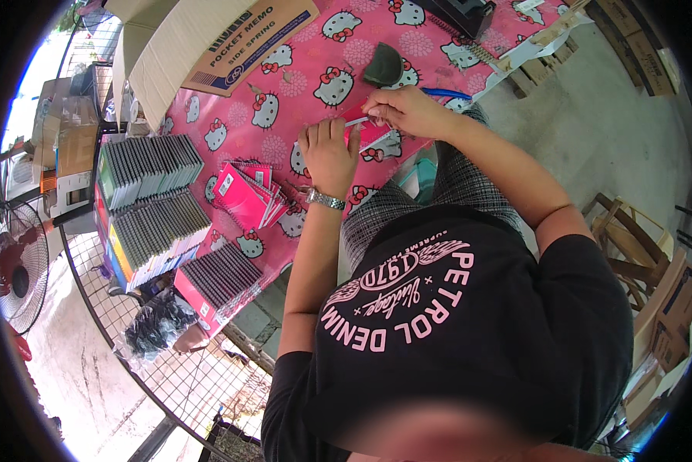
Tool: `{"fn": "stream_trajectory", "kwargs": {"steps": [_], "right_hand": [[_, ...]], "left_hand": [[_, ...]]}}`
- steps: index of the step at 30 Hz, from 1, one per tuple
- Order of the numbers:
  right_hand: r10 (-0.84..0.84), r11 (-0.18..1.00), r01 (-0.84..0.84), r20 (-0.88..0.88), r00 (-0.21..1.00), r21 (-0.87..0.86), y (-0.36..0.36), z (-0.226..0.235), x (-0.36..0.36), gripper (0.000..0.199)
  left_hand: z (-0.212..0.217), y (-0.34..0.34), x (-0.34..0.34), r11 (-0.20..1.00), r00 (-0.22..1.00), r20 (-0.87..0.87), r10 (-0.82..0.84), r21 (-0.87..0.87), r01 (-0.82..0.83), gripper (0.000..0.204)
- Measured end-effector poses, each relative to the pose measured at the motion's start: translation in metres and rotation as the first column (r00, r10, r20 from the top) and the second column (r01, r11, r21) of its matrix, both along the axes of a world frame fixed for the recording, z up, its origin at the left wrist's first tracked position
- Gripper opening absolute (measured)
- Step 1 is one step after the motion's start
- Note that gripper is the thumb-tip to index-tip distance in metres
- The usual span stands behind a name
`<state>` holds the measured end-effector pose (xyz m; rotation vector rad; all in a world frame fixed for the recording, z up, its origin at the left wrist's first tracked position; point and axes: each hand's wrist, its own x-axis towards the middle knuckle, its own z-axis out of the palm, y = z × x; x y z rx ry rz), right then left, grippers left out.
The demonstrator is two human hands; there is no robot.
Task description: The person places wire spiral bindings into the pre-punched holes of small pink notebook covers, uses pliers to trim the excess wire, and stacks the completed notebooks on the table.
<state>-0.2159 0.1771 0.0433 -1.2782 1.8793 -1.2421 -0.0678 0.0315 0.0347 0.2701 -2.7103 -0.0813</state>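
Note:
A small pink notebook [373, 132] with white edges lies on the table in front of me, between my two hands. My left hand [330, 156], wearing a metal wristwatch [326, 199], holds it down at its left end, fingers bent over and thumb against it. Over the notebook's far edge, my right hand [411, 113] is closed in a pinch; what sits between its fingertips is too small to make out. Left of my left wrist, several pink notebooks [247, 196] lie in a loose, fanned pile.
Rows of spiral-bound notebooks [153, 173] stand at the table's left edge, with a pink-covered row [219, 276] nearer. A cardboard box [246, 38] lies at the far left. Beyond my right hand are a dark, rounded object [383, 65] and a blue tool [446, 94]. A fan [22, 269] stands left.

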Motion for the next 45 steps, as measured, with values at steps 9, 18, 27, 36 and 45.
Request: {"fn": "stream_trajectory", "kwargs": {"steps": [9,18,27,36,45], "right_hand": [[-0.035,0.999,0.042,-0.193,0.981,0.033,0.006,0.012,0.001,0.027],[-0.043,0.978,0.116,-0.374,0.926,0.174,-0.019,0.004,-0.038,0.032],[0.377,0.886,-0.461,0.515,0.77,0.041,-0.022,0.019,-0.053,0.043],[0.303,0.934,-0.357,0.494,0.815,0.018,-0.024,0.005,-0.047,0.041],[0.374,0.92,-0.321,0.742,0.556,-0.224,-0.018,-0.003,-0.043,0.039]], "left_hand": [[-0.005,0.021,-0.008,0.998,0.998,-0.041,-0.055,0.01,0.055,0.029],[-0.006,0.017,-0.002,0.995,0.997,-0.006,-0.08,0.059,0.08,0.026],[-0.004,0.001,0.012,0.983,0.994,0.015,0.109,0.147,-0.11,0.031],[-0.013,-0.001,0.014,0.964,0.998,-0.005,0.059,0.259,-0.056,0.04],[-0.004,-0.001,0.013,0.974,0.997,-0.059,0.044,0.223,-0.03,0.039]]}}
